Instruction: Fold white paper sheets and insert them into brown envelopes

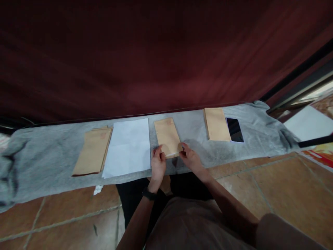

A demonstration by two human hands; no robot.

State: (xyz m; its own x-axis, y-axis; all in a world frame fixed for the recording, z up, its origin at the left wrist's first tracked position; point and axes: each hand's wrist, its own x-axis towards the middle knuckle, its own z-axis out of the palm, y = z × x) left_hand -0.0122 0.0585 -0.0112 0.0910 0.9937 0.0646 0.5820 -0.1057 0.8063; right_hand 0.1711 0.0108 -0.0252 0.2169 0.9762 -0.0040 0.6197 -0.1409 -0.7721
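L hand point(158, 166) & R hand point(191, 159) each pinch a near-end corner of kraft envelope point(168, 133); best keep edge level, tension even, grip light, to avoid creasing.

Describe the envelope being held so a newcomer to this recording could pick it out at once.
Find the long grey cloth spread below the dark red backdrop. Near its middle, just right of the white paper, is a tan envelope, its near end between the left hand and right hand. Unlike the left stack and right stack of envelopes, it alone is held.
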